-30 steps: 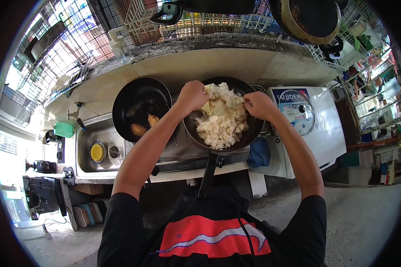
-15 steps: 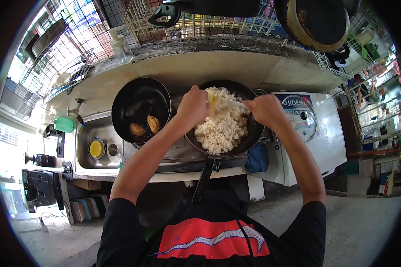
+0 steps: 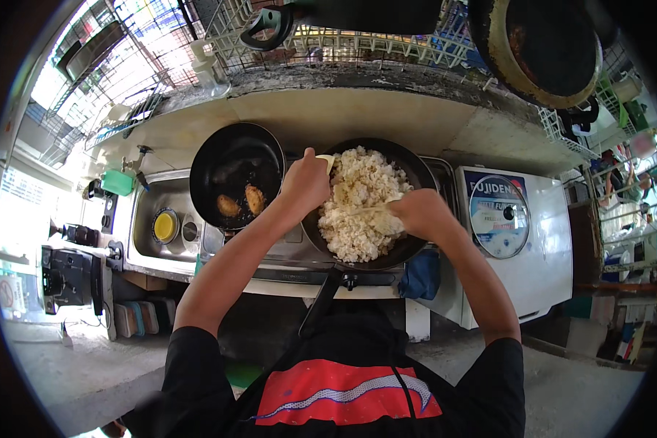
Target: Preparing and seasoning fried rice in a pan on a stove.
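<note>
A dark frying pan (image 3: 416,175) on the stove holds a large heap of pale rice (image 3: 365,182). At the pan's left rim my left hand (image 3: 306,179) is closed on a pale yellow utensil (image 3: 330,161), of which only a short end shows. My right hand (image 3: 422,213), over the right part of the rice, grips a pale, flat-looking utensil (image 3: 371,210) that reaches into the heap. Its exact kind is hard to make out. To the left, a second black pan (image 3: 219,157) contains two browned fried pieces (image 3: 254,198) in dark oil.
A sink (image 3: 142,233) with a yellow-filled bowl (image 3: 166,227) lies at the left. A glass lid (image 3: 499,219) rests on the white surface at right. Below the rice pan, its handle (image 3: 320,303) points toward me; a blue cloth (image 3: 420,276) hangs nearby. Pans hang above the ledge.
My right hand has come nearer to me and lower over the rice with its utensil. My left hand has drawn back from the heap to the pan's left rim. The view has shifted slightly.
</note>
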{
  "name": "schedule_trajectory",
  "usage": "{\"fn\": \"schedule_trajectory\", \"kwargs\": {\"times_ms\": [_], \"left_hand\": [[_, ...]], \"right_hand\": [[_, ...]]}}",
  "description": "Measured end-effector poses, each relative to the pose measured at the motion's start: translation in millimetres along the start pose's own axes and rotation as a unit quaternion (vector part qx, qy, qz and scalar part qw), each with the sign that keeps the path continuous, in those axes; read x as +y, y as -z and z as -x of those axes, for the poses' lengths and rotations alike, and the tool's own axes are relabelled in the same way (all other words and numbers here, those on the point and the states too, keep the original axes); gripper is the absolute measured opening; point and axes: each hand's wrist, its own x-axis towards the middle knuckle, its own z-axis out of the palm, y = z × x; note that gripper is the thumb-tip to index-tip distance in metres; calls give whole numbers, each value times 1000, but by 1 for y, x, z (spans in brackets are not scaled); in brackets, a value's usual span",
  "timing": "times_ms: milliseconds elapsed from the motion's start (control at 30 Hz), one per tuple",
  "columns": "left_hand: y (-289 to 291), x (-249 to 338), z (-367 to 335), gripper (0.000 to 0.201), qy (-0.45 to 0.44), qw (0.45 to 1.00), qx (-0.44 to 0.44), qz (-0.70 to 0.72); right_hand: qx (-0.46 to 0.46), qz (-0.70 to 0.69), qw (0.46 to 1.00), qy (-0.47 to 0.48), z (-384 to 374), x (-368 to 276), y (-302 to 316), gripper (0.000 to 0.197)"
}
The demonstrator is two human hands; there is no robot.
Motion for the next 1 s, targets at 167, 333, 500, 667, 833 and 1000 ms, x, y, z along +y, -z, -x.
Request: {"fn": "schedule_trajectory", "kwargs": {"times_ms": [167,333,500,667,833,1000], "left_hand": [[-20,-6,-6,19,39,999,15,9],[-38,12,-26,20,88,990,-104,-21],[-63,-5,-30,22,114,986,-72,98],[-66,-4,-20,22,83,989,-34,115],[-41,-4,-6,24,76,984,-48,152],[-8,15,9,20,64,982,23,175]], "right_hand": [[21,-23,986,-161,0,48,54,15],[-20,0,982,-190,-40,65,-9,21],[-66,-183,972,-133,-68,65,-33,19],[-52,-221,970,-89,-66,53,-49,22],[26,-251,967,-29,-44,49,-26,23],[51,-180,982,13,-31,43,0,24]]}}
